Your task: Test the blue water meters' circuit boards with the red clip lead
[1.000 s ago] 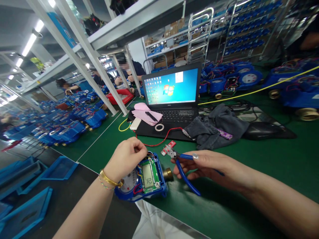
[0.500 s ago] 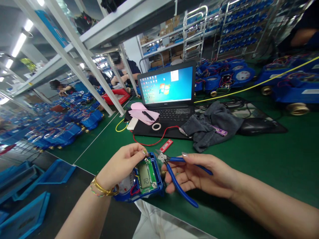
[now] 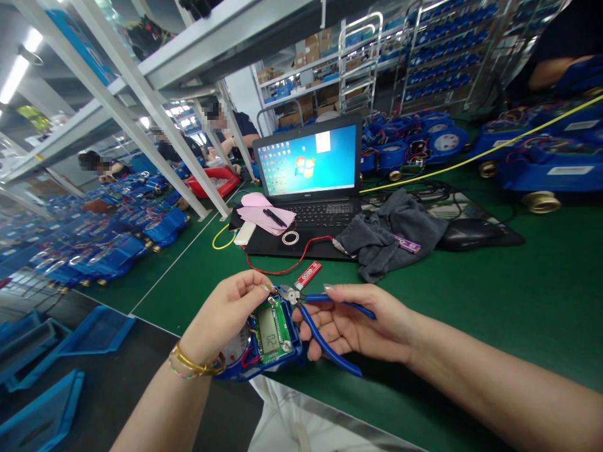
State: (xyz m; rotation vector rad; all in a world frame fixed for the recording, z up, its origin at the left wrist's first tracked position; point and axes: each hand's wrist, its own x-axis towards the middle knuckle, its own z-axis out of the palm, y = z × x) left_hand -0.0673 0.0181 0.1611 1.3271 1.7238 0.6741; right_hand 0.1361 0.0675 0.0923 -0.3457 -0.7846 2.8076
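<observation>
Blue meters (image 3: pixel 155 232) crowd a green tabletop (image 3: pixel 447 314), where a person's left hand (image 3: pixel 230 314) pinches its fingertips together at the upper edge of an opened meter (image 3: pixel 270 333) by the near edge, anything between them hidden. With a closed grip, the right hand (image 3: pixel 372 323) holds pliers (image 3: pixel 294 296), handles spread, tips beside those fingertips. Beyond lie a red packet (image 3: pixel 308 275), a laptop (image 3: pixel 306 163) and a gray cloth (image 3: pixel 391 232).

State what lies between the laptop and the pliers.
The head view shows a red-and-white item and part of a red cable on the green tabletop.
</observation>
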